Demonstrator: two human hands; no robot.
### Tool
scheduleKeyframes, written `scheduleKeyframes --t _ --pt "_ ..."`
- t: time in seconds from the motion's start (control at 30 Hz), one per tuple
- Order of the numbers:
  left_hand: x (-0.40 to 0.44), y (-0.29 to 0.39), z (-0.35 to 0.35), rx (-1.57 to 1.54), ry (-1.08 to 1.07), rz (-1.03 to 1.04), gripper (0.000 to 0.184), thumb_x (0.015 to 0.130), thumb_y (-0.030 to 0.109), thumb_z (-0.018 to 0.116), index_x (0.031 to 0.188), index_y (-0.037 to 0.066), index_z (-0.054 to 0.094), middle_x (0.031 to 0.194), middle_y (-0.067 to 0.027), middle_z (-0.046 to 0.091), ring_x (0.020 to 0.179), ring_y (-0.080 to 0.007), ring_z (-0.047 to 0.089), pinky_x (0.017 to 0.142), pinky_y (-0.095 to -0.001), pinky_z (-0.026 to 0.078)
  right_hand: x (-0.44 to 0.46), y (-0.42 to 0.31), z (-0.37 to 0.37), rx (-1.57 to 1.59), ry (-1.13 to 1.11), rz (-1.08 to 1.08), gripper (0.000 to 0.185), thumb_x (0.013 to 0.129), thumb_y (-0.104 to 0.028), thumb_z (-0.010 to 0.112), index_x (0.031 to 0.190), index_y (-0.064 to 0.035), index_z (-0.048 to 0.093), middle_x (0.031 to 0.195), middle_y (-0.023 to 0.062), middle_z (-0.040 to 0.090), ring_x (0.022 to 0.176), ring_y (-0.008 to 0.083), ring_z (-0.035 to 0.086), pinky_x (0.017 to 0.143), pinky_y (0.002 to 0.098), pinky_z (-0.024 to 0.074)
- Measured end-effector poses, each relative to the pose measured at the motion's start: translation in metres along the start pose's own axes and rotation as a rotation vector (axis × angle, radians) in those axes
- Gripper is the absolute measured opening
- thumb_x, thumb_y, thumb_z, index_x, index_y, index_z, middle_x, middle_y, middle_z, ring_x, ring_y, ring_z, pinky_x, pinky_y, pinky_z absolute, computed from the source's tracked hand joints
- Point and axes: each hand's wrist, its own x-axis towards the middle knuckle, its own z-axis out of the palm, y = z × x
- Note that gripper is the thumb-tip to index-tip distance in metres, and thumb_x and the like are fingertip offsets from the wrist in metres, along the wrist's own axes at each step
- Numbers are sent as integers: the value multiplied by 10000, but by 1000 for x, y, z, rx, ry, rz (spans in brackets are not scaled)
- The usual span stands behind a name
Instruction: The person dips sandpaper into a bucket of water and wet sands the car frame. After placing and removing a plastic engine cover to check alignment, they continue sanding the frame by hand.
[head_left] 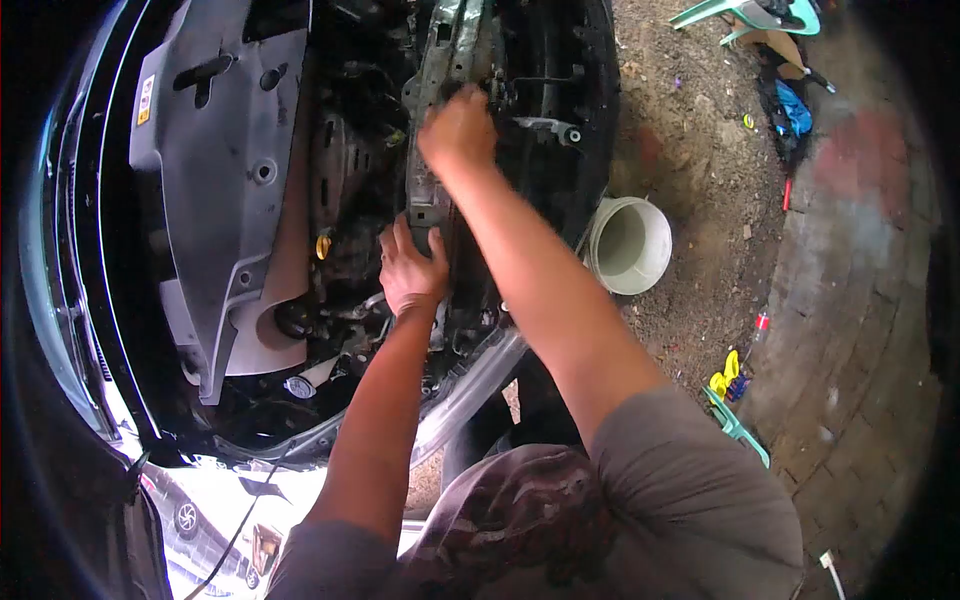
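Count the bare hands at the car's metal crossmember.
2. The left hand is on the metal crossmember, fingers spread; the right hand is curled over it, higher in the picture. No others show.

Grey-brown T-shirt (700, 520), loose cut. Short sleeves (650, 430) plain, ending at upper arms (605, 375). Chest print (520, 500) of dark, swirling shapes with paler pinkish streaks; finer detail too blurred to read. Left hand (412, 272), right hand (460, 132) and forearms (525, 250) bare.
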Motion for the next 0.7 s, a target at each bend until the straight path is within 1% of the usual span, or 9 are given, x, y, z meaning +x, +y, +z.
scheduleKeyframes --t 0.07,0.17,0.23,0.3,0.37,0.4,0.53,0.57,0.7 --pt "-4 2 -3 16 -18 -20 663 1013 466 641 1543 98 490 1470 -227 559 1254 -465 646 986 -559 568 32 0 -3 73 -56 56 570 914 -121 721 1369 177 552 1376 323 616 1180 496 691 1019 513 580" --pt "-6 6 -9 16 -26 -16 660 1016 474 634 1542 102 491 1468 -229 558 1253 -464 646 979 -559 571 6 12 -1 74 -25 20 573 914 -105 706 1389 168 540 1365 326 615 1220 502 667 1041 529 560" --pt "-4 0 0 -12 15 23 655 1022 478 629 1542 104 490 1456 -228 563 1234 -466 656 968 -562 574 -34 24 2 36 -11 -57 566 965 -179 681 1415 132 536 1353 326 614 1216 489 661 1029 539 552" --pt "-4 0 -2 11 -11 0 658 1024 487 626 1538 100 488 1442 -227 567 1220 -468 662 960 -566 575 -25 28 12 98 113 -105 507 941 -197 723 1317 123 607 1203 329 699 1134 507 688 961 559 568" --pt "-7 0 -2 17 3 6 660 1026 495 621 1534 94 489 1433 -229 568 1219 -470 662 961 -565 574 12 13 3 126 105 -40 481 970 -226 703 1293 121 618 1217 339 699 1155 511 683 985 561 561" --pt "-7 1 -4 29 -8 -2 659 1029 496 615 1533 91 490 1437 -231 567 1219 -471 662 960 -563 575 24 11 -7 113 -86 -4 734 1006 -256 678 1576 123 415 1315 311 647 1182 488 681 1004 542 562" --pt "-2 3 1 36 56 48 646 1037 488 604 1523 77 499 1442 -240 569 1201 -476 669 958 -556 580 -28 25 -12 23 -102 -7 745 1029 -282 643 1593 126 378 1314 308 645 1198 471 683 999 553 563" --pt "-7 2 -1 33 51 38 640 1038 484 603 1520 74 502 1441 -241 571 1199 -476 669 957 -555 581 -37 30 -1 28 70 -124 689 1019 -283 667 1527 129 451 1329 319 643 1199 486 680 1001 548 563" --pt "-7 1 0 46 57 47 627 1035 471 611 1515 80 509 1442 -237 576 1213 -473 662 962 -560 579 17 14 -21 136 -118 16 510 994 -268 715 1334 86 577 1354 334 641 1189 512 677 997 548 561"
